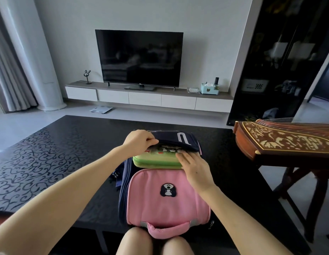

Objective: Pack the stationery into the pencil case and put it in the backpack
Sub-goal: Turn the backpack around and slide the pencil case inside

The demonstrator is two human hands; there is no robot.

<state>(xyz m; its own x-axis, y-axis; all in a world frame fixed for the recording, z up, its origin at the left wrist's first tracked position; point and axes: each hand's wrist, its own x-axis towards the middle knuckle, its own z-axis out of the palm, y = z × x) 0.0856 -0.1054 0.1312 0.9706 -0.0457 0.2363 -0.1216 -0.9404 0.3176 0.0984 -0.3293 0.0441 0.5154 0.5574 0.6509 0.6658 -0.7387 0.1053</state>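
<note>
My left grip (139, 142) is pinching the backpack (167, 199) flap up. My right hand (194, 168) is lying flat, fingers spread, on the green pencil case (156, 161) in the opening.

The backpack (165, 201) lies on the surface (49, 153). The pencil case (156, 161) sits partly in the backpack's opening, under its flap (178, 139).

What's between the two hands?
In the head view, the green pencil case lies between the left hand and right hand, half under the backpack's navy flap.
</note>
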